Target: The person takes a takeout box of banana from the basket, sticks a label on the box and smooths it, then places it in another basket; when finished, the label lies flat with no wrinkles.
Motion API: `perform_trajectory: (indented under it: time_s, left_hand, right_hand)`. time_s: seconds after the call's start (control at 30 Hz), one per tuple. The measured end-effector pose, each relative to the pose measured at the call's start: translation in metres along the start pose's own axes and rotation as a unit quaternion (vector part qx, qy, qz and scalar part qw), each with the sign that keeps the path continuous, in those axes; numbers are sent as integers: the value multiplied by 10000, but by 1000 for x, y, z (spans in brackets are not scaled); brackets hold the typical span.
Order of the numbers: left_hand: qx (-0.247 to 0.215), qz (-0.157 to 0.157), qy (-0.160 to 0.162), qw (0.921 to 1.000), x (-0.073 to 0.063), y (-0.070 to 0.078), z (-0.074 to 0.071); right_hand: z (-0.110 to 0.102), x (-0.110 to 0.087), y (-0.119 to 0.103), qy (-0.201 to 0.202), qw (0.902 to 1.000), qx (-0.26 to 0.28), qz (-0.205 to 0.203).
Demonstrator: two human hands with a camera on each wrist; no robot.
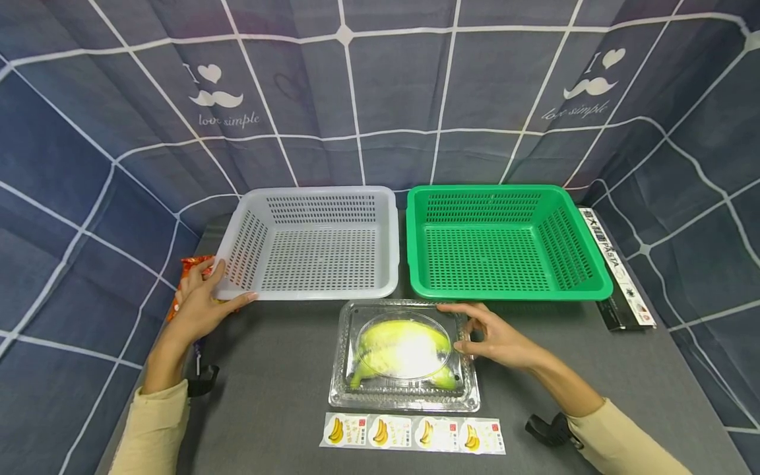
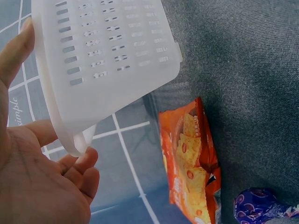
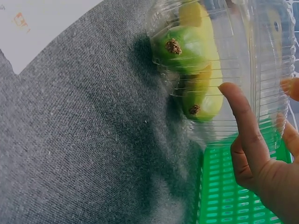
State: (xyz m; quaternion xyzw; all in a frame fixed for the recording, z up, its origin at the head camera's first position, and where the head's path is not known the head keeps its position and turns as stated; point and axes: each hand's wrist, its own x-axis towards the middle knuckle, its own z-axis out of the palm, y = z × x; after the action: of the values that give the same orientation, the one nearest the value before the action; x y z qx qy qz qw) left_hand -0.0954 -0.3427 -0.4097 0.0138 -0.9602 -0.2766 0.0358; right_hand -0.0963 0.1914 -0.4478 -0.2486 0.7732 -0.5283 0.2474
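My left hand spans the front left corner of a white plastic basket, thumb along the front rim and fingers at the left side. In the left wrist view, the thumb and bent fingers touch the basket's rim. A clear plastic clamshell box lies on the grey cloth with yellow-green bananas inside, its lid over them. At the box's back right corner, my right hand holds it, index finger on the back edge and thumb on the right side. Other right fingers are curled beneath.
A green basket stands right of the white one, with a pasta box beside it. Four-part banana stickers lie in front of the clamshell. An orange snack bag and a purple-wrapped lollipop lie at the left.
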Motion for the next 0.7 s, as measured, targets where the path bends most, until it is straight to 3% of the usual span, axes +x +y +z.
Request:
perform_trajectory:
  time_s: [0.7]
  left_hand:
    - [77, 154, 87, 9998, 2, -2, -1]
  right_hand:
    - [3, 3, -3, 215, 9991, -298, 222]
